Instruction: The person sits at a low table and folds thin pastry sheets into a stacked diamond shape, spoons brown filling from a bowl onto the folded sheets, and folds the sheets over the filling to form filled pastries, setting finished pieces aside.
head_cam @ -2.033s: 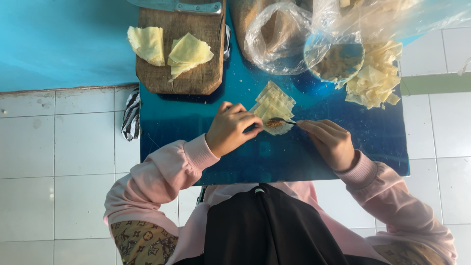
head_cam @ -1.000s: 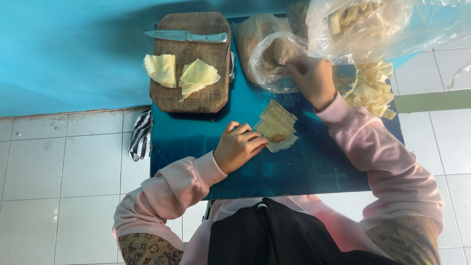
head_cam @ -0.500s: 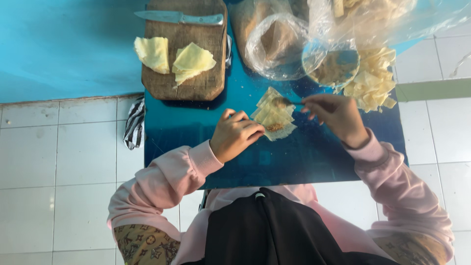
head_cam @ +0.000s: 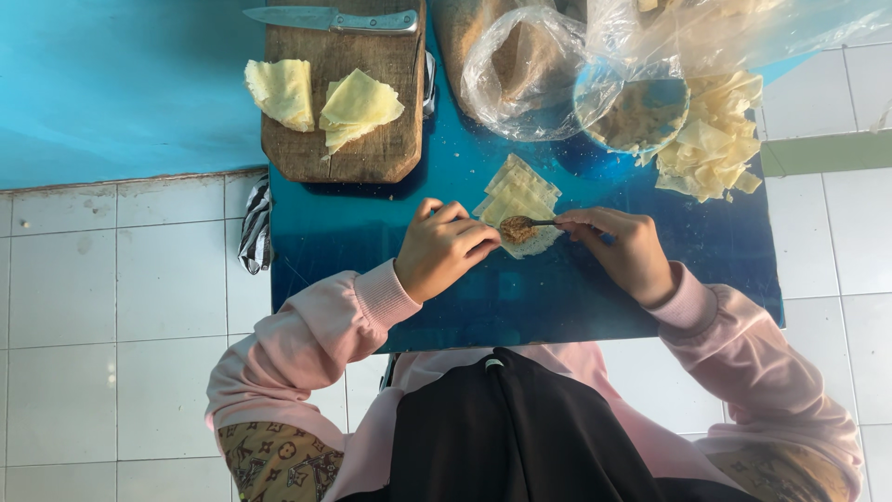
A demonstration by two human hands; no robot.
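**Filling goes onto the top wrapper; two folded pieces wait on the board**

From where I stand, the person sits at a blue counter (head_cam: pixel 372 242) with a small stack of pale square wrappers (head_cam: pixel 517 193) lying between the hands. The right hand (head_cam: pixel 624 249) pinches the handle of a spoon (head_cam: pixel 522 226), whose bowl, heaped with brown crumbly filling, rests on the near corner of the top wrapper. The left hand (head_cam: pixel 444 249) has its fingers curled, the fingertips pressing the wrapper's edge just beside the spoon bowl.

As for progress, I judge it early. Two folded yellow pieces (head_cam: pixel 321 98) lie on the wooden cutting board (head_cam: pixel 372 153) at the far side, with a knife (head_cam: pixel 325 19) across its top edge; they look like finished ones. The wrapper in hand lies flat, not yet folded. A good deal seems left: a loose heap of wrappers (head_cam: pixel 715 139) sits to the right, and a bowl of filling (head_cam: pixel 634 113) stands beside a clear plastic bag (head_cam: pixel 520 74). A striped cloth (head_cam: pixel 254 228) hangs at the counter's left edge.
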